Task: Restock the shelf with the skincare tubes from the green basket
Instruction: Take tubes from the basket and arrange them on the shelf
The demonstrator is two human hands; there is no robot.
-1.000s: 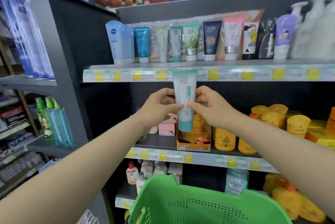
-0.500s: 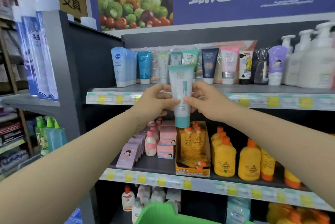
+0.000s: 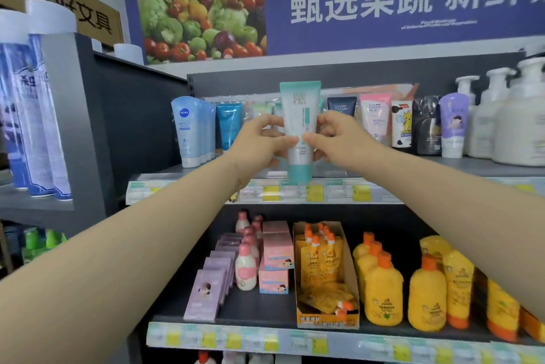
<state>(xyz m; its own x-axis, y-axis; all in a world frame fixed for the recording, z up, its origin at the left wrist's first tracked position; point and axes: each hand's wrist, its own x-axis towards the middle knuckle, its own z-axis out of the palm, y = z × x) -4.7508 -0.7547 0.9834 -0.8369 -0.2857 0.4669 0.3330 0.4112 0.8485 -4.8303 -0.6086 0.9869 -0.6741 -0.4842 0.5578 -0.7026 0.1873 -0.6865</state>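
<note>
One white skincare tube [image 3: 299, 127] with a teal crimp and a teal cap is hanging cap-down in front of the upper shelf [image 3: 472, 166], its cap hovering just over the shelf's front edge. Two hands are holding it. The left hand [image 3: 259, 142] is gripping its left side and the right hand [image 3: 339, 142] its right side. The fingers [image 3: 287, 141] of both are curling round the tube's middle, with the two thumbs nearly meeting across its front.

Behind it, other tubes are standing cap-down along the shelf. To its right, five are showing: one navy tube [image 3: 341, 107], one pink tube [image 3: 375, 115], one white tube with a yellow figure [image 3: 401, 124], one black tube [image 3: 426, 130] and one lavender tube [image 3: 452, 127]. Beyond these, three white pump bottles [image 3: 498, 115] are standing in a row. To its left, one blue tube [image 3: 228, 124] is standing beside a file of pale blue tubes [image 3: 185, 130]; how many are queuing behind the front one is unclear.

On the shelf below, one cardboard tray [image 3: 327, 324] is holding orange-capped pouches, with yellow bottles [image 3: 383, 290] to its right and pink boxes [image 3: 277, 254] to its left.
</note>
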